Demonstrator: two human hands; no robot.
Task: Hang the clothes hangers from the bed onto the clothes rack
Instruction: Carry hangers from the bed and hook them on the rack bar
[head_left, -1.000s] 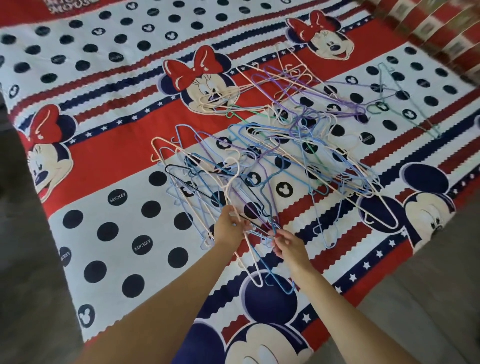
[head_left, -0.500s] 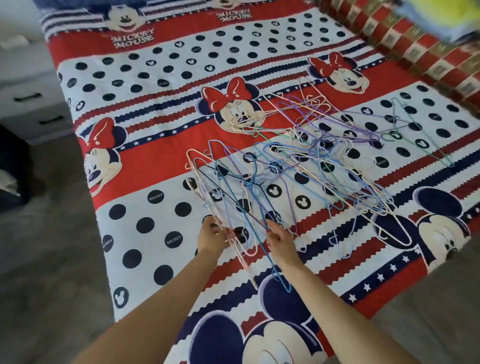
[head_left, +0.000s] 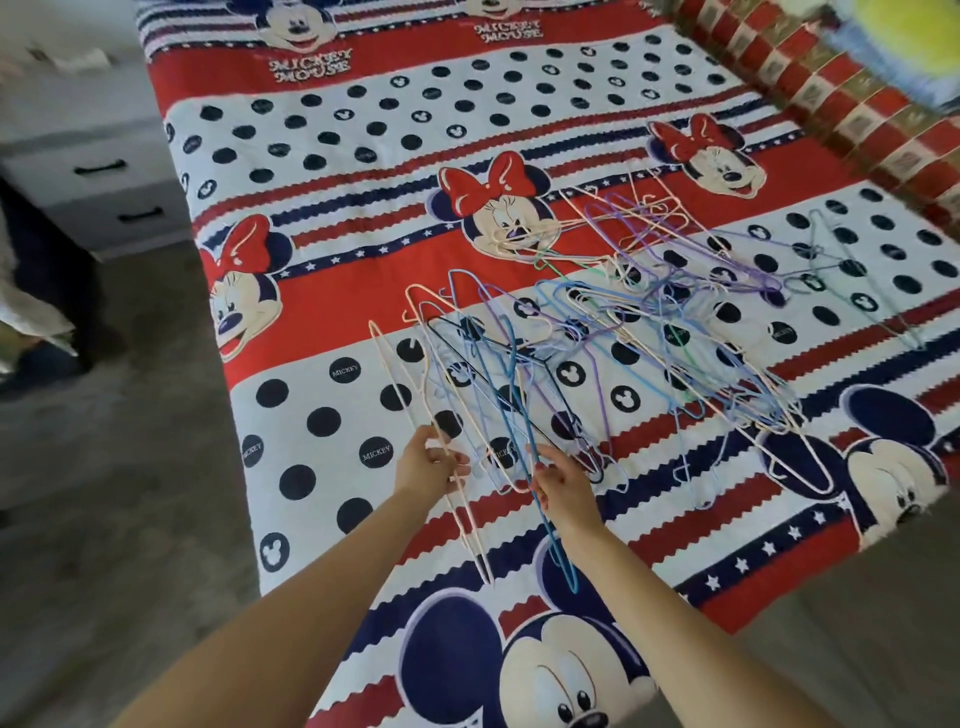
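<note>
A tangle of thin wire hangers (head_left: 670, 332) in pink, blue, purple, white and black lies on the bed with the red, white and navy cartoon-mouse cover (head_left: 322, 130). My left hand (head_left: 427, 464) grips a pale pink hanger (head_left: 397, 387) that is raised above the cover. My right hand (head_left: 563, 480) grips a blue hanger (head_left: 519, 410), also raised, its lower end hanging past my wrist. Several other hangers cling to these two and lift with them. One teal hanger (head_left: 862, 280) lies apart at the right. No clothes rack is in view.
A grey drawer unit (head_left: 88, 176) with black handles stands left of the bed. Grey floor runs along the bed's left side and the lower right corner. A red and gold patterned cloth (head_left: 831, 88) lies along the far right edge. A blurred yellow thing (head_left: 914, 31) is at top right.
Both hands have lifted their hangers up off the cover, pulling the near end of the tangle with them. The view has risen and swung, showing more of the bed and the drawers.
</note>
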